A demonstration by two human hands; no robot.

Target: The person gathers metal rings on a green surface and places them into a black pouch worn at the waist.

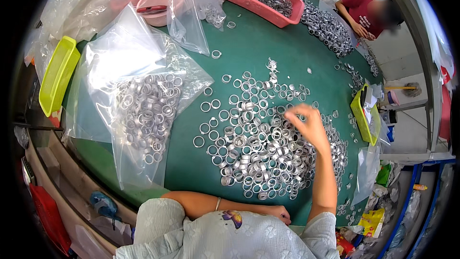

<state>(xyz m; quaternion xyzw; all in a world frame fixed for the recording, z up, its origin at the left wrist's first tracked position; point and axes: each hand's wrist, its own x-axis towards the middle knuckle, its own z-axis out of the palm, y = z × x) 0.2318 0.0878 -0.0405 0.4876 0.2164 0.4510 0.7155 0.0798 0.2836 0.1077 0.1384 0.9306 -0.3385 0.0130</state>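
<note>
Grey metal rings [261, 156] lie heaped on the green tabletop [258, 43], the right hand [309, 121] curled above them, though I can't tell whether it pinches one. The left hand [280, 213] rests by the near edge, its grip unclear; a clear bag [125, 160] lies left of the heap.
</note>
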